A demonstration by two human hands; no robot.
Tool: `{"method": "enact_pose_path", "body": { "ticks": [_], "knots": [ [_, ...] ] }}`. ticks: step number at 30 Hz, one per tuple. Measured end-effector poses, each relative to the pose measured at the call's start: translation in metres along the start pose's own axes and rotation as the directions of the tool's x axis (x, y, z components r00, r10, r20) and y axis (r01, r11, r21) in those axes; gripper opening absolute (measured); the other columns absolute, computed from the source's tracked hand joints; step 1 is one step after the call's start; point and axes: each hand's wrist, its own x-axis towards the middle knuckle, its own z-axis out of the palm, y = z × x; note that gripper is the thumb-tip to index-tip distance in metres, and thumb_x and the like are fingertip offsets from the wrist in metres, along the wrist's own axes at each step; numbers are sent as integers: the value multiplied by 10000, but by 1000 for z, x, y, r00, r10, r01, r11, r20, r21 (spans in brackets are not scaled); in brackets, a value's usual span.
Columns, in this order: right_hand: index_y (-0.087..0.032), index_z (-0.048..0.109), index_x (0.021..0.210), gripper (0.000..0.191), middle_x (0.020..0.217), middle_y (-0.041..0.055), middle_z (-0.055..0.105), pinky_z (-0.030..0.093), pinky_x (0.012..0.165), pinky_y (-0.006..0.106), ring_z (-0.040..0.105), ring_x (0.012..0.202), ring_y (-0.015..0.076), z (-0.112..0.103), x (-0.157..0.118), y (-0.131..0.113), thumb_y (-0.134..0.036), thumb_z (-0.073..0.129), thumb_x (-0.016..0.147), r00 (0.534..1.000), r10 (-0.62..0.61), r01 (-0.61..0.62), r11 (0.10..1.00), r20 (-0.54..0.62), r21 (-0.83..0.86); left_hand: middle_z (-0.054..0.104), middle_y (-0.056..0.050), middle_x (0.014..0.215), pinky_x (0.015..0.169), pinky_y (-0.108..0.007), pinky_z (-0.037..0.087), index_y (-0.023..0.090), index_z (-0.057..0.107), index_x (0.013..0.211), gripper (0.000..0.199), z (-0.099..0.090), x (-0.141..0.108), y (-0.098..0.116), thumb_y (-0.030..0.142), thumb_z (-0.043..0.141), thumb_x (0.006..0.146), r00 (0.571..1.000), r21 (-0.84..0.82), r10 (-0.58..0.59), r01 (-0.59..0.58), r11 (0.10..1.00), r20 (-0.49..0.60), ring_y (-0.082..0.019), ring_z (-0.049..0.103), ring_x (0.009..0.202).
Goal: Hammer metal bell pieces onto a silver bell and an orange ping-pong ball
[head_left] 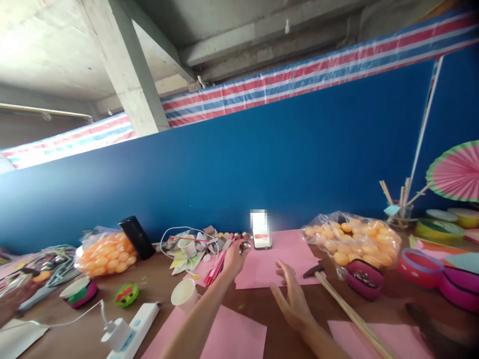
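Note:
My left hand (232, 259) is stretched forward over the table, its fingers curled around a small shiny silver ball (245, 246) that looks like a bell. A few more shiny round pieces (241, 235) lie just beyond it. Close by on the right stands a phone (262, 237) with a lit, partly blurred screen. Over the near part of a pink paper sheet (288, 254), my right hand (292, 296) hovers open, fingers apart and nothing in them. To its right lies a hammer (313, 269), its dark head on the paper's edge. Left of my left hand is a stack of pink strips (216, 269).
Bags of orange balls (108, 254) (359, 239) sit on both sides. A paper cup (184, 294) and power strip (140, 329) stand near my left arm. A magenta container (363, 279) of small metal pieces is at right. Another person's hand (18, 296) shows at far left.

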Motion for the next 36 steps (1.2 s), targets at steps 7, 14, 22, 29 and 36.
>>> {"method": "enact_pose_path", "body": {
  "ticks": [7,14,22,29,36],
  "knots": [
    [-217,258,1298,540,1150,107,463,459,804,374,497,1015,235,2,1,3,-309,465,808,998,-46,44,998,-31,-53,516,-117,1079,974,-453,178,177,510,1026,305,19,42,-35,132,488,726,992,396,122,-119,910,18,-276,360,1149],
    [-223,249,1303,548,1168,104,456,446,835,359,487,1032,234,2,0,5,-317,467,809,999,-42,41,994,-7,-102,445,-143,1187,948,-439,232,130,427,1137,364,29,52,-54,122,376,777,979,563,197,-187,805,44,-271,337,1154],
    [-212,267,1299,542,1119,108,495,465,790,359,507,1000,238,2,2,0,-328,461,806,999,-40,37,995,-31,-90,448,-144,1192,972,-439,187,138,420,1152,452,17,46,-41,201,482,709,951,645,289,-291,707,111,-283,374,1107],
    [-219,242,1298,543,1166,109,464,447,832,371,484,1044,237,2,2,2,-322,459,811,999,-21,23,995,33,-93,486,-114,1111,929,-418,238,180,482,1076,366,-5,35,-31,351,492,753,944,719,312,-289,632,106,-277,407,1042],
    [-211,236,1291,526,1154,113,461,432,853,385,476,1047,234,2,1,2,-320,445,821,998,-18,23,994,55,-104,526,-90,927,861,-384,287,238,579,981,277,6,31,-34,239,334,852,938,763,326,-295,575,118,-239,463,932]
  ]
}}
